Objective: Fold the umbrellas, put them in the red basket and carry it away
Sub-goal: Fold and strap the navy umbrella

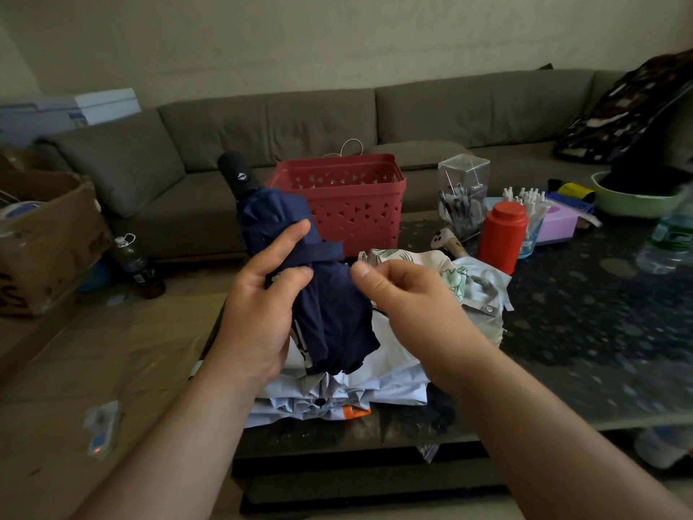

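Left hand [262,294]: grips the navy umbrella [318,287] mid-length, above the table edge.
Umbrella axis: handle up and away, tips toward the person.
Right hand [397,294]: loosely curled just right of it, holding nothing I can see.
Basket [360,204]: just behind, empty-looking.

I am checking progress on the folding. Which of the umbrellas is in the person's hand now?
The navy blue umbrella with the black handle, gripped by the left hand. The white umbrella and the pale printed umbrella lie on the table.
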{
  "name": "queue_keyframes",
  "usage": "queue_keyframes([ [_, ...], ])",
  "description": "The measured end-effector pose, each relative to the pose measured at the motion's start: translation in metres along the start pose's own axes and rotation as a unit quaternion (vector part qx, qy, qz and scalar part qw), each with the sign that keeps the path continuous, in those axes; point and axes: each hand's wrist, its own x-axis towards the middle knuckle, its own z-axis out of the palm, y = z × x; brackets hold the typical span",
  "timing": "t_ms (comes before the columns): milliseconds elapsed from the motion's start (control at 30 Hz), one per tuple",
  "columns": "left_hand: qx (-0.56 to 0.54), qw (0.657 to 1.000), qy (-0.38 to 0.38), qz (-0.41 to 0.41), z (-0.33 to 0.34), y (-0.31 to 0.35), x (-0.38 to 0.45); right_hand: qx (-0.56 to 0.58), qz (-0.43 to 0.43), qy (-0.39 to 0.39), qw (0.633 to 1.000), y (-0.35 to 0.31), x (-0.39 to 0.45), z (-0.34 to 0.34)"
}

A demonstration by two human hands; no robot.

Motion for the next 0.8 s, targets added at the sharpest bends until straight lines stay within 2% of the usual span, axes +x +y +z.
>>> queue_keyframes([
  [100,-0.028,0.999,0.007,-0.016,0.001,0.002,-0.001,0.032,0.022,-0.027,0.999,-0.005,-0.003,0.002],
  [200,-0.046,0.999,0.003,-0.001,0.005,0.004,-0.003,0.124,0.118,-0.049,0.984,-0.004,-0.002,0.000],
  [367,-0.069,0.998,-0.001,0.008,0.000,0.006,-0.002,0.159,0.216,-0.070,0.961,0.004,-0.002,0.004],
  [533,-0.033,0.999,-0.005,0.004,0.000,0.007,-0.005,0.125,0.170,-0.082,0.974,0.003,-0.004,0.003],
  [800,-0.011,0.998,-0.052,-0.017,-0.003,0.006,-0.008,0.123,0.022,0.017,0.992,-0.001,0.000,0.005],
])
